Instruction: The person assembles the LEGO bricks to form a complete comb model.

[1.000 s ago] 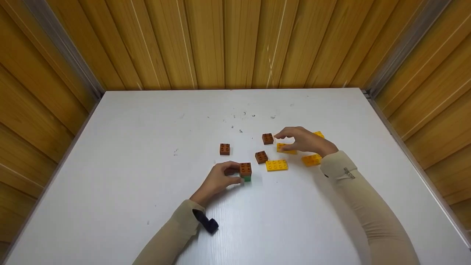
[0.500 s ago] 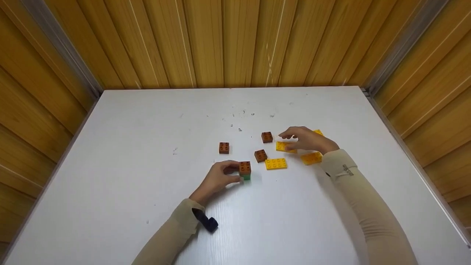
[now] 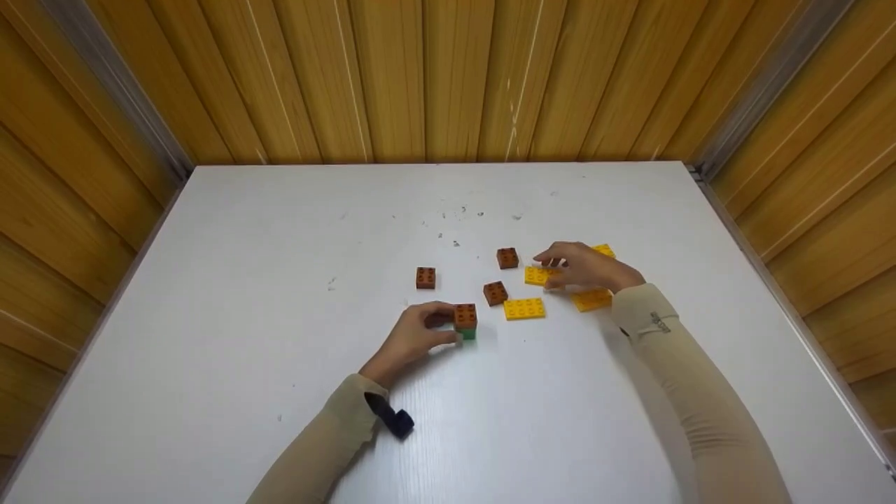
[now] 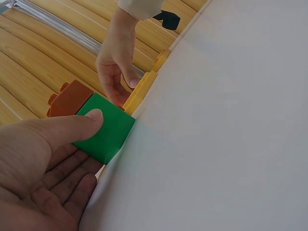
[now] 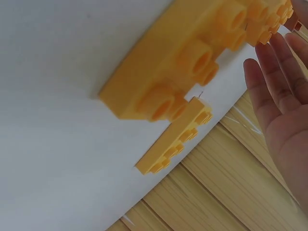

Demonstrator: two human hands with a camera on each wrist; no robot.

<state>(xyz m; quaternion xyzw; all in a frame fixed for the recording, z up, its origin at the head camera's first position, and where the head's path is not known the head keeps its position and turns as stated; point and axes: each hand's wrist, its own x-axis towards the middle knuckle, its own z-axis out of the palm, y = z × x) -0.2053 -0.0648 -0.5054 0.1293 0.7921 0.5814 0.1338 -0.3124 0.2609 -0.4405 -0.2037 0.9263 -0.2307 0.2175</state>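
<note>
My left hand (image 3: pixel 414 334) holds a stack between thumb and fingers: a brown brick (image 3: pixel 465 315) on top of a green brick (image 3: pixel 467 334). In the left wrist view the thumb lies on the green brick (image 4: pixel 107 127), with the brown brick (image 4: pixel 72 99) joined to it. My right hand (image 3: pixel 585 267) hovers at a flat yellow brick (image 3: pixel 537 275), partly covering it; its fingers are relaxed and apart. Whether they touch that brick cannot be told. The right wrist view shows the right hand (image 5: pixel 284 101) with its fingers spread beside yellow bricks (image 5: pixel 163 72).
Loose brown bricks lie at the left (image 3: pixel 425 278), in the middle (image 3: pixel 495 293) and farther back (image 3: pixel 507 257). A yellow brick (image 3: pixel 524 309) lies nearest the stack. Two more yellow bricks lie by the right wrist, at the back (image 3: pixel 603 250) and in front (image 3: pixel 591 299).
My right hand has drawn slightly to the right, away from the rear brown brick, uncovering more of the yellow brick. My left hand keeps its hold on the stack.
</note>
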